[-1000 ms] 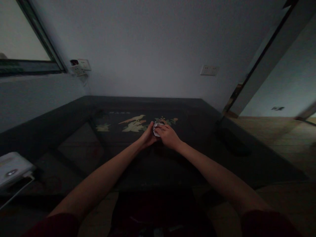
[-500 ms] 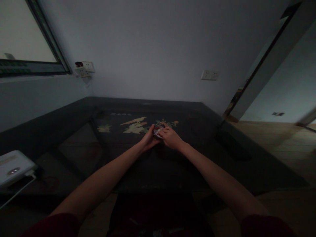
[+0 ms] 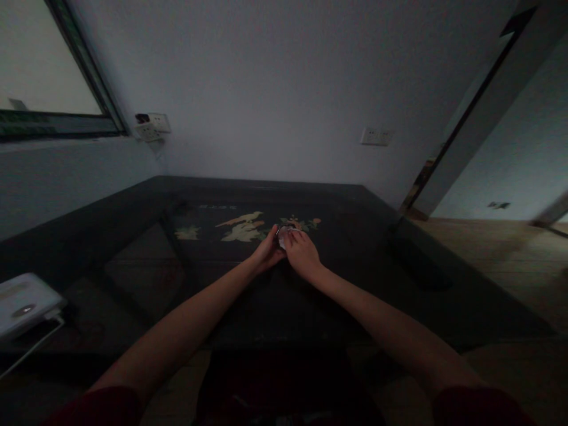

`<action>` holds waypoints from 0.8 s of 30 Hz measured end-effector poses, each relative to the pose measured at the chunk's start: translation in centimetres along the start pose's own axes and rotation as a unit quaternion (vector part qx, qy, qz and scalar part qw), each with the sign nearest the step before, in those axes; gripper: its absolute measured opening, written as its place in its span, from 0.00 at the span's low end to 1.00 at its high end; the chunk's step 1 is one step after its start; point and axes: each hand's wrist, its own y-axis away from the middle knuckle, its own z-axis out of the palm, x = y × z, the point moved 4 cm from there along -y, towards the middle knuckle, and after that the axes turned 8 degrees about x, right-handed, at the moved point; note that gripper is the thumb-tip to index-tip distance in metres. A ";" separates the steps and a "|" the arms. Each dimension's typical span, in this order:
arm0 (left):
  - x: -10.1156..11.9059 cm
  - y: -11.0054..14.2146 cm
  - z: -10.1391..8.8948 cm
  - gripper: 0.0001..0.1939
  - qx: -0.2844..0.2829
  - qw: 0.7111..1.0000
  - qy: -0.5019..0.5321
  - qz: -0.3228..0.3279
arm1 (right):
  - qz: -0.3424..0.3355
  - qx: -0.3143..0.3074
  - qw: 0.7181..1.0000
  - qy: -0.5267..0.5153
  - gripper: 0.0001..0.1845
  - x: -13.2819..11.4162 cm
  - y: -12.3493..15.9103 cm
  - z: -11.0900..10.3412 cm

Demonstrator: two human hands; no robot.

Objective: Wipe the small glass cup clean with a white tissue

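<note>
Over the middle of the dark table, my left hand (image 3: 266, 254) is wrapped round the side of a small round thing with a shiny dark rim (image 3: 279, 231); its kind is hard to make out in the dim light. My right hand (image 3: 303, 253) is closed, its fingers pressed at the opening of that round thing. Under those fingertips shows a crumpled white piece (image 3: 283, 241), like tissue or cloth. The fingers hide much of both.
The dark glossy table (image 3: 355, 296) bears a printed bird-and-flower picture (image 3: 242, 228). At the left stands a white box (image 3: 29, 302) with a white cable. Wall sockets (image 3: 376, 136) are behind the table, and a doorway opens at the right.
My right hand has turned and shifted slightly, its fingers now more upright over the round thing. My left hand keeps its grip in about the same place.
</note>
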 end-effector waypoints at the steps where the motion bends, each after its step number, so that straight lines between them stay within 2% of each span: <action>1: 0.0 0.0 0.0 0.20 0.002 1.000 0.000 -0.001 | 0.001 0.005 1.000 -0.004 0.22 0.0 0.1 0.2; 7: 0.1 0.0 0.0 0.21 0.002 1.000 -0.004 0.007 | -0.073 0.005 0.995 -0.068 0.23 0.8 0.6 1.1; 9: 0.1 0.2 0.1 0.21 -0.003 1.000 -0.010 0.011 | -0.078 0.003 0.994 -0.077 0.23 0.9 0.6 1.1; 17: 0.2 0.6 0.7 0.19 0.015 0.999 0.006 0.046 | 0.019 -0.020 0.999 -0.037 0.24 0.0 -0.2 0.9; 24: 0.0 0.8 0.6 0.14 0.038 0.993 0.004 0.111 | 0.038 -0.037 0.998 -0.039 0.21 -0.4 -0.4 -0.5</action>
